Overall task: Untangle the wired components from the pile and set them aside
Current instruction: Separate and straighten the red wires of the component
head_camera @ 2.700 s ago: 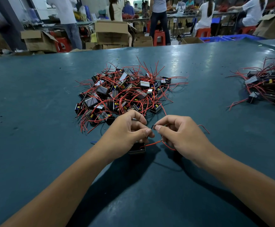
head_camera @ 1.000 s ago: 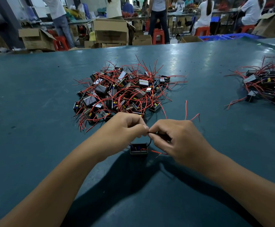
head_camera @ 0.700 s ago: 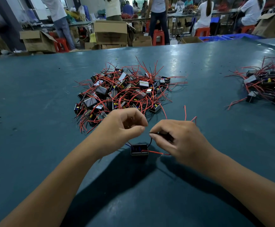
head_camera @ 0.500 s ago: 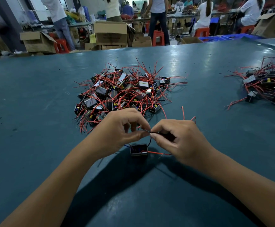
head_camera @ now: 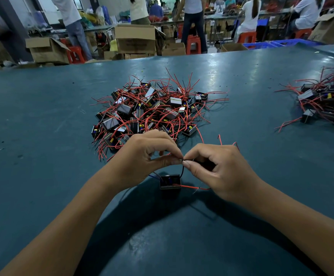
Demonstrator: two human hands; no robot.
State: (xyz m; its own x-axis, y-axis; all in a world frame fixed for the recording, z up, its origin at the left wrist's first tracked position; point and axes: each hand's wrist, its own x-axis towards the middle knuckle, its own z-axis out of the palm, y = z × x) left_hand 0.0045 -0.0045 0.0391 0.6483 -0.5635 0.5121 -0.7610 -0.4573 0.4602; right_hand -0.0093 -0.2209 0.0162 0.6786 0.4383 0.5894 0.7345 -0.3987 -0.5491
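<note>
Both grips, left hand [head_camera: 142, 156] and right hand [head_camera: 219, 168], pinching black wire [head_camera: 182, 169], component [head_camera: 170, 181] just below.

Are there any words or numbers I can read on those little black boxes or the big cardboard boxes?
None can be read.
Little black boxes in the pile: pale labels, too small and blurred.
Black box under the hands: no text shows.
Cardboard box behind the table: faint dark print, too blurred to read.

Two hands [head_camera: 142, 156], two piles [head_camera: 152, 110], one component [head_camera: 170, 182]
</note>
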